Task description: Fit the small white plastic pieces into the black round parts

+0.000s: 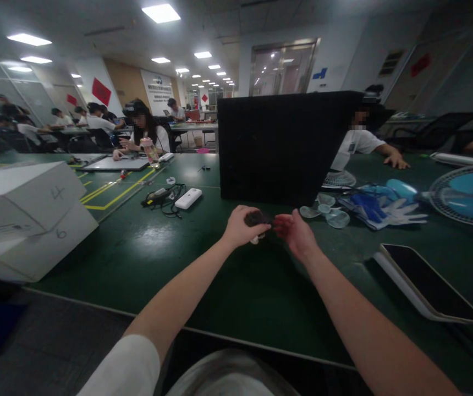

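Observation:
My left hand [238,230] is closed around a small dark object [257,219], held just above the green table in front of me. Its kind is not clear, as the fingers cover part of it and it is blurred. Beneath it a small pale thing [257,239] shows, too small to name. Just right of the dark object is my right hand [296,234], its fingers half curled and apart, with nothing visible in them. A narrow gap seems to lie between its fingertips and the object.
A large black box [278,148] stands directly beyond my hands. A clear fan blade [326,210], gloves [385,212] and a blue fan [471,192] lie to the right, with a phone [434,283] nearer. Cables [164,195], a white power bank [188,198] and white boxes [30,220] are left.

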{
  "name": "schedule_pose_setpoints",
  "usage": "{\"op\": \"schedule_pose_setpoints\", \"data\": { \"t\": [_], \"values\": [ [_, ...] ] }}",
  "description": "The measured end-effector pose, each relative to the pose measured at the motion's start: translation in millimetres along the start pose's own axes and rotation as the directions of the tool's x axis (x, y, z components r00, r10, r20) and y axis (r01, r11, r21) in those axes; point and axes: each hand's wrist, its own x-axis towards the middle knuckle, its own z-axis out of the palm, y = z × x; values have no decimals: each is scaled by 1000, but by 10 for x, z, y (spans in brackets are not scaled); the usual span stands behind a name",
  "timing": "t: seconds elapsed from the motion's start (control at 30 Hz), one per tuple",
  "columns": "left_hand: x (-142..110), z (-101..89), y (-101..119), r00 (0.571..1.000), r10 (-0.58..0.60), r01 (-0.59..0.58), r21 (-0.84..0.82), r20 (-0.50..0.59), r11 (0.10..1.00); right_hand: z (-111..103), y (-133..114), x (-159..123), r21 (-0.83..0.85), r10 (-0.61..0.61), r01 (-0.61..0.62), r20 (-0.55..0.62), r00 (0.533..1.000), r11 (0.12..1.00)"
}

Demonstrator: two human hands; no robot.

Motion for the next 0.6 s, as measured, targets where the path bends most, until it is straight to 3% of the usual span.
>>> {"op": "schedule_pose_setpoints", "data": {
  "t": [0.1, 0.2, 0.3, 0.37, 0.47, 0.53, 0.6],
  "values": [
    [-42, -110, -46, 993, -106, 95, -192, -50, 977, 202, -1, -182, -128, -119, 141, 165, 979, 982],
    [-183, -181, -149, 992, -121, 120, -315, 15, 941, 388, 32, -336, -209, -127, 177, 233, 964, 962],
    [-348, -292, -229, 988, -99, 133, -335, 116, 933, 471, 71, -416, -314, -141, 229, 279, 950, 921],
    [-430, -417, -243, 976, -80, 132, -259, 203, 957, 470, 82, -442, -439, -184, 313, 313, 932, 842],
    [-499, -623, -212, 961, -30, 33, -6, 276, 999, 439, 82, -473, -629, -275, 484, 405, 872, 608],
    [-516, -715, -180, 952, 17, -64, 146, 306, 987, 427, 88, -486, -668, -314, 585, 494, 811, 460],
    [-515, -755, -163, 940, 53, -132, 216, 337, 968, 426, 107, -476, -661, -327, 647, 558, 763, 380]
  ]
}}
